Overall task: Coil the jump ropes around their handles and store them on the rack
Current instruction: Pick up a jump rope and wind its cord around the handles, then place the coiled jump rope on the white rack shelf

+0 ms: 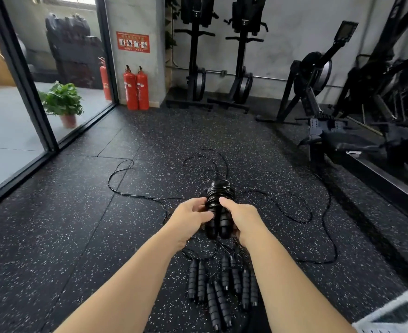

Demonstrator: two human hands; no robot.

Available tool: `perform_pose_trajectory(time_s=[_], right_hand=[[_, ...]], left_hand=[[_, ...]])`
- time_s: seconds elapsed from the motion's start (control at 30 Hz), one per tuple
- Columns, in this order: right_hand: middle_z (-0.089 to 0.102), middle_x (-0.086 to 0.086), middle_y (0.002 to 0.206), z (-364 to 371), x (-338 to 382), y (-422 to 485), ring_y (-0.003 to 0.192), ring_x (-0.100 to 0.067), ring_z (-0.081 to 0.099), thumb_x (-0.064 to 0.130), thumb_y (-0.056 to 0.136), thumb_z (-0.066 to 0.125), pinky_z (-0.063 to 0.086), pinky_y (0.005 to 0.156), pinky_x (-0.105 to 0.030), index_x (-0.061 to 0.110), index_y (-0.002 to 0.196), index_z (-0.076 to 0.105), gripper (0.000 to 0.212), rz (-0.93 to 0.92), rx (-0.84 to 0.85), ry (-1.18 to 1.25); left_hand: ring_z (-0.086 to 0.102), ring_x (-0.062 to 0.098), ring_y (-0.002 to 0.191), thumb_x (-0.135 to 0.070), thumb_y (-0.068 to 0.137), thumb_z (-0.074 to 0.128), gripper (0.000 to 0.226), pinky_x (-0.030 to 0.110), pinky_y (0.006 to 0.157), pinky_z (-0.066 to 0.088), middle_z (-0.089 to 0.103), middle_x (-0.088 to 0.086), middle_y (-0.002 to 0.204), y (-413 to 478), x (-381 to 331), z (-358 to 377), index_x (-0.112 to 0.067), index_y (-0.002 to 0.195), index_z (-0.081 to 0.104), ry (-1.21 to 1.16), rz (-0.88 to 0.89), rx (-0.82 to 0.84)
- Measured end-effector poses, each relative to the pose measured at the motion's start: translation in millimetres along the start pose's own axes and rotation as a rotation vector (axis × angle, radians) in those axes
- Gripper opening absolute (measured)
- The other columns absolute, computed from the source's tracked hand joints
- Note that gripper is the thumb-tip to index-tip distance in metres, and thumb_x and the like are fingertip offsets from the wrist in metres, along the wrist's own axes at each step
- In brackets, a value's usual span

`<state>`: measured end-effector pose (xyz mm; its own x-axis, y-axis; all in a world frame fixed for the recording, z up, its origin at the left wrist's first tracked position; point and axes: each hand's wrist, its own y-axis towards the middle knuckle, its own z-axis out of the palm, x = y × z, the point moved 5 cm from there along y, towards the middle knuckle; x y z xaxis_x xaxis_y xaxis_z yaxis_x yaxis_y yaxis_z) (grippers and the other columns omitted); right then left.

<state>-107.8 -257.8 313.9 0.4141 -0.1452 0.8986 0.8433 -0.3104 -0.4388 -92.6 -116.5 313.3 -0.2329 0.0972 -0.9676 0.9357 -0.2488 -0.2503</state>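
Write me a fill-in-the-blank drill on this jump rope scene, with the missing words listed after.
1. Both hands, the left hand and the right hand, hold a pair of handles wrapped in ____ rope.
2. The spare handles lie on the ____.
3. Against the far wall stand two ____ fire extinguishers.
4. Behind the glass sits a potted ____.

Missing words: black; floor; red; plant

A pair of black ribbed handles (218,224) stands side by side, held up off the floor, with thin black rope (220,191) coiled in tight turns around their upper half. Below, more black jump-rope handles (222,287) lie in a loose cluster on the speckled floor, their cords (123,179) trailing outward in slack loops.
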Motion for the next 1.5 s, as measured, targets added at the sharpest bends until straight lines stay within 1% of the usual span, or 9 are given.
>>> perform_pose_trajectory(time_s=[0.13, 0.33, 0.53, 0.8, 0.87, 0.97, 1.1, 1.3, 1.5], right_hand=[[0.072, -0.013, 0.092, -36.9, 7.2, -24.3, 0.07, -0.023, 0.064, 0.029, 0.082, 0.074, 0.051, 0.062, -0.03, 0.002, 0.097, 0.069, 0.032, -0.04, -0.077, -0.013], [0.071, -0.014, 0.098, -98.4, 13.4, -68.0, 0.088, -0.03, 0.068, 0.03, 0.078, 0.077, 0.057, 0.081, -0.044, 0.002, 0.1, 0.067, 0.037, -0.068, -0.206, 0.066], [0.07, -0.015, 0.1, -160.2, 23.9, -105.5, 0.086, -0.029, 0.067, 0.03, 0.079, 0.076, 0.049, 0.061, -0.032, 0.0, 0.106, 0.064, 0.042, -0.116, -0.326, 0.14], [0.066, -0.011, 0.107, -235.9, 30.5, -138.6, 0.081, -0.023, 0.063, 0.033, 0.082, 0.075, 0.044, 0.056, -0.027, -0.001, 0.113, 0.06, 0.048, -0.143, -0.479, 0.133], [0.066, -0.012, 0.11, -254.8, 30.1, -141.9, 0.086, -0.025, 0.064, 0.035, 0.079, 0.077, 0.05, 0.064, -0.03, 0.001, 0.115, 0.06, 0.052, -0.145, -0.519, 0.13], [0.067, -0.013, 0.107, -281.3, 29.5, -148.7, 0.091, -0.029, 0.066, 0.036, 0.076, 0.078, 0.056, 0.08, -0.04, 0.001, 0.115, 0.058, 0.057, -0.142, -0.579, 0.141], [0.066, -0.013, 0.11, -313.7, 27.8, -157.5, 0.091, -0.03, 0.066, 0.041, 0.073, 0.078, 0.057, 0.078, -0.041, 0.002, 0.122, 0.056, 0.066, -0.147, -0.638, 0.154], [0.062, -0.016, 0.12, -357.5, 10.2, -162.1, 0.099, -0.033, 0.064, 0.042, 0.072, 0.078, 0.057, 0.085, -0.046, -0.001, 0.127, 0.049, 0.076, -0.112, -0.728, 0.211], [0.063, -0.019, 0.119, -395.4, -20.0, -138.5, 0.099, -0.035, 0.064, 0.042, 0.059, 0.08, 0.055, 0.087, -0.049, -0.003, 0.126, 0.052, 0.085, -0.069, -0.767, 0.324]], left_hand=[[0.063, 0.027, 0.113, 0.0, 0.092, 0.061, 0.03, 0.047, 0.106, 0.046, 0.069, 0.005, 0.112, -11.9, -5.9, 22.3, -0.018, 0.115, 0.066, -0.032, 0.002, 0.025], [0.061, 0.021, 0.1, -0.003, 0.095, 0.055, 0.025, 0.043, 0.1, 0.048, 0.069, 0.009, 0.118, -37.4, -31.9, 77.8, -0.024, 0.104, 0.066, 0.013, 0.035, 0.139], [0.062, 0.027, 0.107, 0.001, 0.095, 0.051, 0.03, 0.05, 0.105, 0.047, 0.069, 0.008, 0.114, -60.5, -56.2, 142.5, -0.012, 0.118, 0.065, 0.062, 0.074, 0.21], [0.062, 0.026, 0.111, 0.004, 0.095, 0.052, 0.04, 0.035, 0.097, 0.046, 0.065, 0.012, 0.125, -76.1, -71.5, 225.6, -0.004, 0.134, 0.057, 0.121, 0.121, 0.283], [0.063, 0.026, 0.105, 0.004, 0.094, 0.052, 0.04, 0.034, 0.087, 0.049, 0.066, 0.013, 0.123, -80.0, -74.5, 246.0, -0.003, 0.134, 0.056, 0.124, 0.125, 0.298], [0.065, 0.028, 0.106, 0.004, 0.093, 0.052, 0.042, 0.043, 0.094, 0.054, 0.068, 0.013, 0.117, -83.4, -77.3, 276.4, -0.005, 0.133, 0.058, 0.114, 0.111, 0.312], [0.066, 0.029, 0.104, 0.005, 0.093, 0.051, 0.039, 0.039, 0.086, 0.054, 0.068, 0.014, 0.114, -90.1, -80.6, 315.0, -0.008, 0.129, 0.059, 0.117, 0.102, 0.356], [0.063, 0.035, 0.113, 0.003, 0.089, 0.057, 0.048, 0.047, 0.099, 0.052, 0.064, 0.018, 0.124, -89.4, -64.6, 363.3, -0.005, 0.136, 0.055, 0.122, 0.049, 0.351], [0.061, 0.025, 0.084, -0.001, 0.095, 0.046, 0.037, 0.03, 0.068, 0.046, 0.066, 0.016, 0.115, -85.7, -42.4, 404.2, -0.01, 0.129, 0.055, 0.107, -0.027, 0.353]])
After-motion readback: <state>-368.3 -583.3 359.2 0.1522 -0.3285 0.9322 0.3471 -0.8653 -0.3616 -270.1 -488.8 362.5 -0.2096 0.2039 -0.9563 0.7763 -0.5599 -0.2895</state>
